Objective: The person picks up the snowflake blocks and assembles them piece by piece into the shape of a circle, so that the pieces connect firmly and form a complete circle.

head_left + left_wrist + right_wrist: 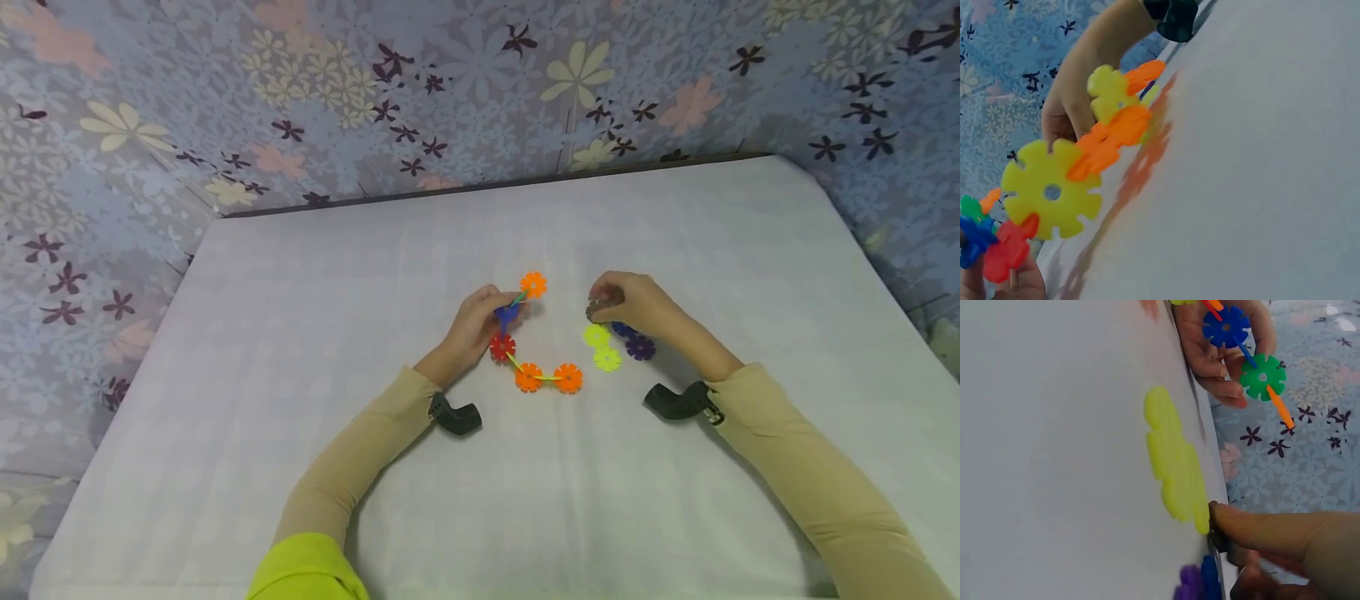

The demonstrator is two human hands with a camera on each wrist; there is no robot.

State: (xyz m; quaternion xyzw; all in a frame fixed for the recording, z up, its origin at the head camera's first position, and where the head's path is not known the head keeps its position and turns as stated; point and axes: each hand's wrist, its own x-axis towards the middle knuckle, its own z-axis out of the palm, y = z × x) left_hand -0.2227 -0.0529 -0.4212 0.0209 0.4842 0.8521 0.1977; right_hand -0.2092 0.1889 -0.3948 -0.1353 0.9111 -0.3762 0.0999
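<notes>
My left hand [471, 332] grips a chain of notched plastic snowflake discs by its blue disc [507, 314]. A green disc [1263, 377] and an orange disc [533, 285] extend from the far end. From the near side the chain curves right through a red disc [502, 348], a yellow disc [1052, 192] and orange discs [567, 378]. My right hand [637, 302] pinches a dark notched disc [593, 311] between thumb and fingers, close over the table. Right beside those fingers lie loose yellow discs [607, 359] and a purple disc [641, 347].
A white cloth covers the table [300, 333], whose back edge meets a wall with flowered paper [465, 92]. Black wrist mounts [456, 417] stick out inward from both sleeves, low over the cloth. A dark blue disc [622, 330] is partly hidden under my right hand.
</notes>
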